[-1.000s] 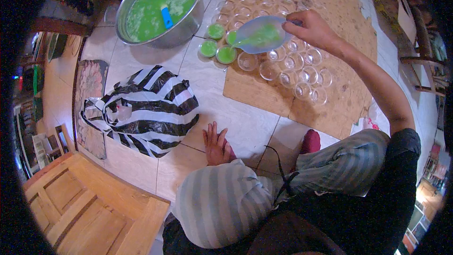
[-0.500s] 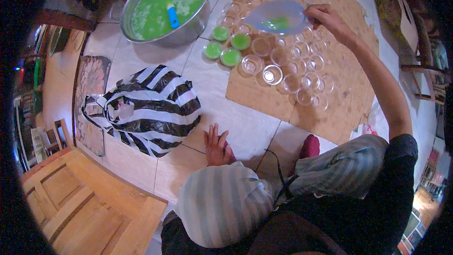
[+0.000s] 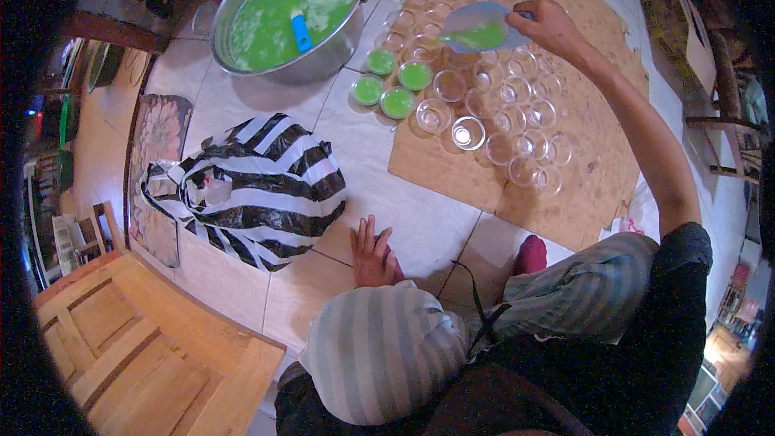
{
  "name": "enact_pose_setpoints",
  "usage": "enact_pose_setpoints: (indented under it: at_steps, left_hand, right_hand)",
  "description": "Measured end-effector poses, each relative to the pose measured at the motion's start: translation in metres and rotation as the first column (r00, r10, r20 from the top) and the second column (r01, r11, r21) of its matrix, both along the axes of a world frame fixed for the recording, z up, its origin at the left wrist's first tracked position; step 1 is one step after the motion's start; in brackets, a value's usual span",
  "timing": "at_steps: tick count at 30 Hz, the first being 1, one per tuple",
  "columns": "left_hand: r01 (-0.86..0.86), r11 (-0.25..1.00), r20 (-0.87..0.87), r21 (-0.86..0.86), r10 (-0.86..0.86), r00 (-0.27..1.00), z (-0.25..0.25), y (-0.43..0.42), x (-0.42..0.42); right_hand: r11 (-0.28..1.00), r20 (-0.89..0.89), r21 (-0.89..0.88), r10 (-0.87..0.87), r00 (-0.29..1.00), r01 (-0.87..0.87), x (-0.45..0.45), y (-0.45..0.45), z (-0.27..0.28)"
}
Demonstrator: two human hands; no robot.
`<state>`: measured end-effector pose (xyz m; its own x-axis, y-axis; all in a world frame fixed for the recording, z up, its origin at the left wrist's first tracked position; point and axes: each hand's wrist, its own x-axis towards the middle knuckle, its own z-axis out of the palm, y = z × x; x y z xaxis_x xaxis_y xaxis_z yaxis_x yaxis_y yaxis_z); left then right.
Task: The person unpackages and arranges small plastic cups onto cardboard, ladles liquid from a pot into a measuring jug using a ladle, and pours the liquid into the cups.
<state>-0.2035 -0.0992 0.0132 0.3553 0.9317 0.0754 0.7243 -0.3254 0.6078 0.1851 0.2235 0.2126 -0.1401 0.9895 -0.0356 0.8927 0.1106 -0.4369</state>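
Note:
My right hand (image 3: 545,26) is wrapped around the handle of a translucent bluish plastic pitcher (image 3: 467,19). The pitcher tips left over the cups, with green liquid lying along its lower side toward the lip. Several clear plastic cups (image 3: 502,148) stand in rows beneath and around it. At the left edge of the rows are several cups of green liquid (image 3: 397,102). My left hand (image 3: 372,252) holds nothing; its fingers are spread beside my left knee, close to the tiled floor.
A large metal pot (image 3: 327,60) of green liquid, with a blue handle (image 3: 301,31) sticking out, stands at upper left. Nearer lies a black-and-white striped plastic bag (image 3: 282,194). The cups stand largely on a brown board (image 3: 452,165). A wooden panelled piece (image 3: 161,355) occupies the lower left.
The pitcher has tilted further, and its green liquid has run toward the left lip. My right hand has shifted slightly left. My left hand stays nearly in place.

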Motion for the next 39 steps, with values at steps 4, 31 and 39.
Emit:
enact_pose_setpoints:
  at_steps: [4,31,39]
  left_hand:
    - [-0.001,1.000,-0.012,-0.029,0.000,1.000,0.000,0.000,-0.001]
    - [0.008,1.000,-0.003,-0.010,-0.008,1.000,0.009,0.003,0.001]
    - [0.010,1.000,-0.011,-0.029,-0.011,1.000,0.005,0.001,0.000]
  right_hand:
    - [1.000,0.027,-0.002,0.029,0.999,-0.029,-0.003,0.000,0.003]
    - [0.966,0.301,0.186,0.119,0.946,-0.181,-0.037,-0.009,0.027]
    - [0.900,0.381,0.273,0.222,0.898,-0.338,-0.055,-0.017,0.029]
